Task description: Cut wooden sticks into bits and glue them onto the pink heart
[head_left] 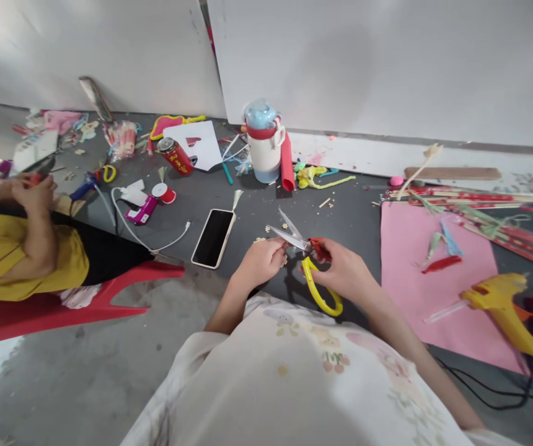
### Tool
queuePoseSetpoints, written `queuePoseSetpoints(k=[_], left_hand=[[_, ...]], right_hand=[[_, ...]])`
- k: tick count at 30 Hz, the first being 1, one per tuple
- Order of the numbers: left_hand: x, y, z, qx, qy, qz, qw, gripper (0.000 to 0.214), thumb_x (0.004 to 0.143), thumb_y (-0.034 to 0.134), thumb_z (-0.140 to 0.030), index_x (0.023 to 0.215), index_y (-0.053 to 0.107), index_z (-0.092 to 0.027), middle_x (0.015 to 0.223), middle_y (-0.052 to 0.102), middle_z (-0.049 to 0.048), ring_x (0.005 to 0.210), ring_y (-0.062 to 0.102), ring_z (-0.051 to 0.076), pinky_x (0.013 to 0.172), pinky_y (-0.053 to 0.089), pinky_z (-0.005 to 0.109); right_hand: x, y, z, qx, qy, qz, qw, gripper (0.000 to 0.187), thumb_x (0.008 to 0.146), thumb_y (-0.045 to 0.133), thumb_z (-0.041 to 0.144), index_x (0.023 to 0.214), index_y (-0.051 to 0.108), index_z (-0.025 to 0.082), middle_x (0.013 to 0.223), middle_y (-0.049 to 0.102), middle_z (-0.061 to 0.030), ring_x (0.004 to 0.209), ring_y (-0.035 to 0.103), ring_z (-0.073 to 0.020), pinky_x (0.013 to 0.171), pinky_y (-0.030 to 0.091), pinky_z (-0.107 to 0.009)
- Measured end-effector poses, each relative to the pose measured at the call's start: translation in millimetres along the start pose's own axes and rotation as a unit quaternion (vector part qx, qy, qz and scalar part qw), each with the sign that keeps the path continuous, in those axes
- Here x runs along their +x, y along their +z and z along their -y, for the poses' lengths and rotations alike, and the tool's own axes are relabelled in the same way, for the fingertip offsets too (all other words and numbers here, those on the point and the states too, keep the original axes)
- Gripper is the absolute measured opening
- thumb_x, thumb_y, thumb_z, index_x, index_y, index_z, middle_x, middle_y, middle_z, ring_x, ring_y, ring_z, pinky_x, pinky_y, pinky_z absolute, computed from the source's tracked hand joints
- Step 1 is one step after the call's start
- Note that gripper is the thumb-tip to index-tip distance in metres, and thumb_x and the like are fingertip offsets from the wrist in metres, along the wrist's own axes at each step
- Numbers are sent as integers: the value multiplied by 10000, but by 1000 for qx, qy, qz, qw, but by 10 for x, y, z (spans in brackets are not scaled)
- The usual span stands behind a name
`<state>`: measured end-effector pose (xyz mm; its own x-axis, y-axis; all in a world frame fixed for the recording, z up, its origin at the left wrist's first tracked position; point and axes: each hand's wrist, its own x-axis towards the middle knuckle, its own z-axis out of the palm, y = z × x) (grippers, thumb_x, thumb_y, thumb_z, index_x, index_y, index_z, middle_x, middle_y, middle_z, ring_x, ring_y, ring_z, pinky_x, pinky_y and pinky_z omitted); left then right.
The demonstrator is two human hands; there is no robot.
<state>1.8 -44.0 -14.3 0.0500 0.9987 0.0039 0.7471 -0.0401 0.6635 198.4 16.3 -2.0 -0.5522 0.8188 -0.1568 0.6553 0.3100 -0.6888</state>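
Note:
My right hand (346, 271) is wrapped around the handles of a pair of scissors (313, 286), which have yellow and red grips. The blades are spread apart and point left, with the lower one passing just over the fingertips of my left hand (263, 266). That left hand is closed in a pinch; whatever lies between thumb and finger is too hidden to name. Small pale beige bits (285, 227) are scattered on the dark table by the blades. A phone (213, 238) with a dark screen and a pale tassel lies left of my hands.
Behind stand a bottle (265, 152) and a red can (176, 156). To the right, a yellow glue gun (499, 300) rests on a pink sheet (415, 248) beside wrapped sticks (517, 226). A white cable (173, 240) lies left. A person in yellow (25, 254) works farther left.

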Motion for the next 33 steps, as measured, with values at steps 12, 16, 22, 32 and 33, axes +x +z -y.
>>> queuePoseSetpoints(k=[12,16,22,32,33], left_hand=[[-181,-74,24,-87,-29,-25,995,212,899,382,-185,813,575,-173,768,665,24,697,600,125,670,418,223],[-233,-71,39,-89,-39,-17,995,238,907,369,-190,812,586,-172,773,671,28,704,601,127,677,424,226],[-325,-58,97,-67,-51,-15,996,248,901,382,-212,776,592,-177,738,664,28,691,593,140,674,425,244],[-422,-146,122,-66,-55,1,996,244,882,388,-168,869,631,-168,756,674,35,723,617,152,715,448,254],[-426,-149,126,-65,-54,0,996,240,879,387,-163,859,626,-169,759,676,36,727,619,153,713,447,253]], right_hand=[[-1,182,117,13,7,30,999,419,695,656,495,996,584,213,861,669,-22,762,631,-191,663,453,-305],[-33,243,142,15,21,34,999,457,690,657,515,1022,595,207,862,675,-29,756,639,-195,649,452,-302],[-93,328,175,3,23,31,999,431,700,642,521,990,604,204,848,681,-39,738,641,-202,622,445,-300],[-143,417,251,-25,29,24,999,440,694,644,541,970,602,200,854,683,-48,752,648,-210,618,441,-292],[-141,416,261,-30,31,26,999,446,695,644,546,970,600,199,860,683,-50,758,648,-212,625,443,-295]])
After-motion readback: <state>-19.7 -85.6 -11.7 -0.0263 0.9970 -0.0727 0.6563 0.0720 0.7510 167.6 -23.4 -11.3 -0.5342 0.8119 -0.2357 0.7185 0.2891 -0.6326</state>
